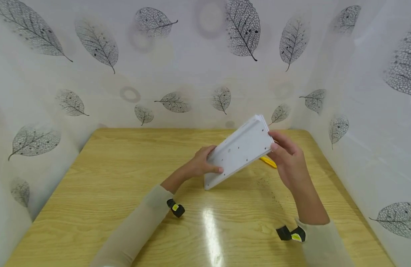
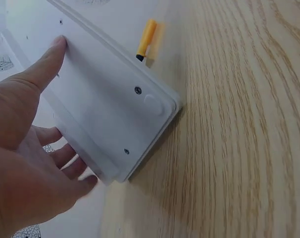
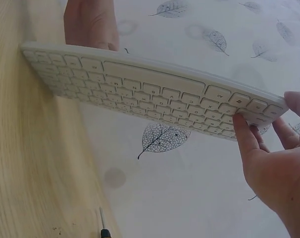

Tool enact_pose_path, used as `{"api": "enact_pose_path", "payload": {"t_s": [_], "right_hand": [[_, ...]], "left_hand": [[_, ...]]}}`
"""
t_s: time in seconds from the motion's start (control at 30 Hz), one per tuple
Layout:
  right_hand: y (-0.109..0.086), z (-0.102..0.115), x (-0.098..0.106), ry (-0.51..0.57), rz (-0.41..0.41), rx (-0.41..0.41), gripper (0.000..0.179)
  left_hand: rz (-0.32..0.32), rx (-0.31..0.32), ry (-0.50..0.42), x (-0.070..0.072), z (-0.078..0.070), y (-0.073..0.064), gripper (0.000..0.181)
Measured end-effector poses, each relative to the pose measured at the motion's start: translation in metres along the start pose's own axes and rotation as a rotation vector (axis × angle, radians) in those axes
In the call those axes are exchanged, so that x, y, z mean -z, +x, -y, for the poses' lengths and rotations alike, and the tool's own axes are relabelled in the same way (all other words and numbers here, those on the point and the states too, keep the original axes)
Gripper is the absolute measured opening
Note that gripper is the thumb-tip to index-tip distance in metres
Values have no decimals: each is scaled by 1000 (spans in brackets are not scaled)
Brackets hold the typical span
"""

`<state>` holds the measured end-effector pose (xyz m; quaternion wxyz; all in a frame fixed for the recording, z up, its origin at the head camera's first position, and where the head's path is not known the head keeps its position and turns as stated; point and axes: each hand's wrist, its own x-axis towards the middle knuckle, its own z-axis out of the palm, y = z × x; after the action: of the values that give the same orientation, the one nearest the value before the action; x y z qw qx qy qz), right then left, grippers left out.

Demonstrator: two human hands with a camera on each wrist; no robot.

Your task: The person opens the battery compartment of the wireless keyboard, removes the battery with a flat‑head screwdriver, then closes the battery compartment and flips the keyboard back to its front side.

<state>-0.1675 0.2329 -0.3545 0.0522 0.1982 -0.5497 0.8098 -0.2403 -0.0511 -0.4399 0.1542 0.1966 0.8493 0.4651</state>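
Note:
A white keyboard [image 1: 240,148] is held up at a slant, its screw-dotted underside facing the head camera. Its keys [image 3: 155,96] show in the right wrist view. My left hand [image 1: 201,163] grips the lower end, thumb across the underside and fingers [image 2: 61,153] around the long edge. That end's corner appears to rest on the table. At the raised end, my right hand [image 1: 290,159] pinches the keyboard, with one fingertip against the keys in the right wrist view. Behind the right hand lies a screwdriver [image 1: 268,161] with a yellow handle, partly hidden.
The wooden table [image 1: 125,167] carries a scatter of small dark specks [image 1: 273,193] below the screwdriver. A pale leaf-printed curtain [image 1: 192,66] encloses the back and both sides. Black straps with small devices [image 1: 176,207] sit on the wrists.

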Motion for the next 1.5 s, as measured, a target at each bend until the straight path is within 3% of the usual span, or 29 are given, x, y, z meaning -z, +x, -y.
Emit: {"api": "enact_pose_path", "payload": {"t_s": [0.27,0.47,0.67,0.93,1.1,1.5], "right_hand": [[-14,-10,15,-49,-32,-168,36],[-20,-21,22,-99,-5,-218,39],[-24,-30,25,-175,-26,-307,43],[-26,-45,26,-322,-39,-441,56],[-28,-54,25,-397,-41,-488,58],[-30,-75,26,-526,-32,-561,54]], "left_hand": [[-17,98,102,11,13,-13,104],[-35,113,107,23,20,-20,101],[-27,118,104,32,31,-26,101],[-22,131,177,43,49,-32,100],[-27,175,220,47,58,-34,97],[-55,166,231,50,70,-47,98]]}}
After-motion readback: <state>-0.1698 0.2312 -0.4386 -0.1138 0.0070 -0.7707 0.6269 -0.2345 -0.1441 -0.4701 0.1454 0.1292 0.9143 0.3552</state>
